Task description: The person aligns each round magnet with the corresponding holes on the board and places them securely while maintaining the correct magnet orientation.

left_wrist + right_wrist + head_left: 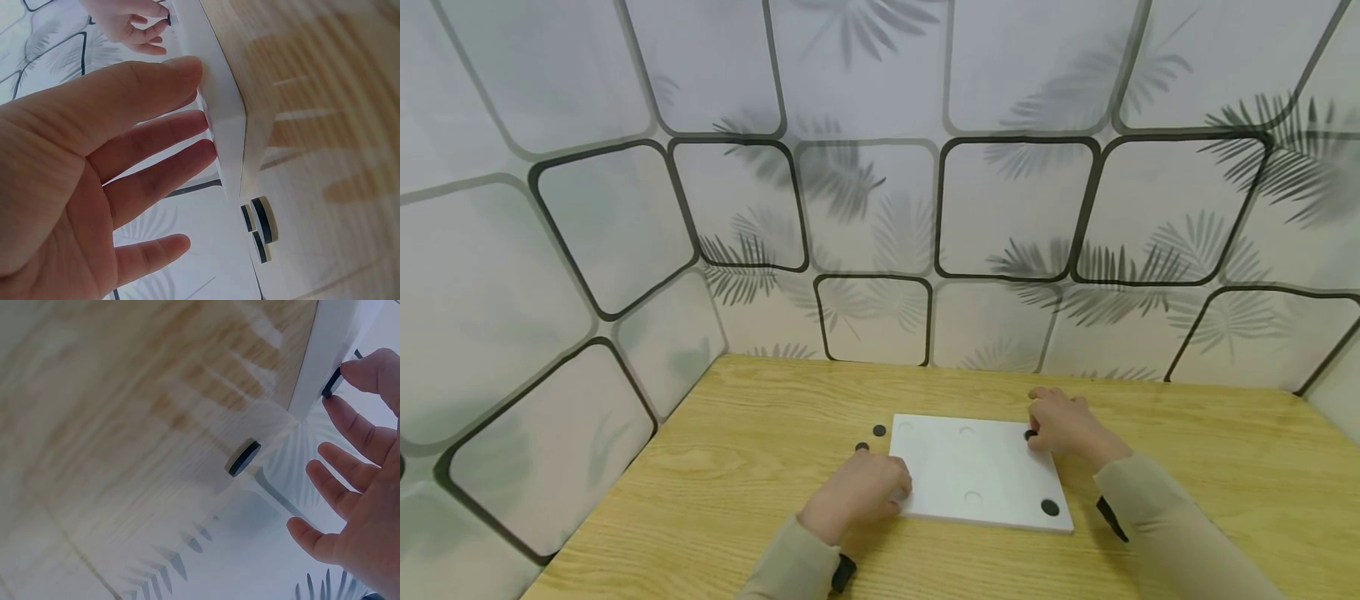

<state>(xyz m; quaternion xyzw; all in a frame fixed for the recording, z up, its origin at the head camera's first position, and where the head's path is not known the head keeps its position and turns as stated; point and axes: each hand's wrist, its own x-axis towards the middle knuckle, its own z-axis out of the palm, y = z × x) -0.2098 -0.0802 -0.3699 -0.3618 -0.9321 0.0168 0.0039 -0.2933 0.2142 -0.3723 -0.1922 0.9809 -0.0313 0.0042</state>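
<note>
Grasping one black disc (334,382) between thumb and forefinger, the right hand (1063,421) stood at the far right corner of a white board (936,467); its other three fingers were spread and held nothing. Whether that disc was seated could not be told. Board: one, flat, rectangular, lying on a wood-grained worktop (760,433), between the two hands. Recesses (973,497): shallow, round, three visible without a disc, two along the far edge and one near the middle of the near edge. Near-corner disc (1050,507): one, black, on the board at its near right corner. Left hand (861,487): at the near left corner of the board, thumb and forefinger close together at the edge, remaining fingers loosely extended; whether the fingertips gripped anything could not be told. Loose discs (267,220): three, dark, set close together on the worktop just beyond the left end of the board, two of them showing in the head view. Single disc (242,457): one, dark, lying on the worktop near the board's far right corner, apart from it. Sleeves (1180,517): two, pale, a dark wrist fitting (844,573) beside the left cuff. Wall covering (1015,208): pale, printed with rounded frames and grey leaf sprays, rising behind the worktop.
</note>
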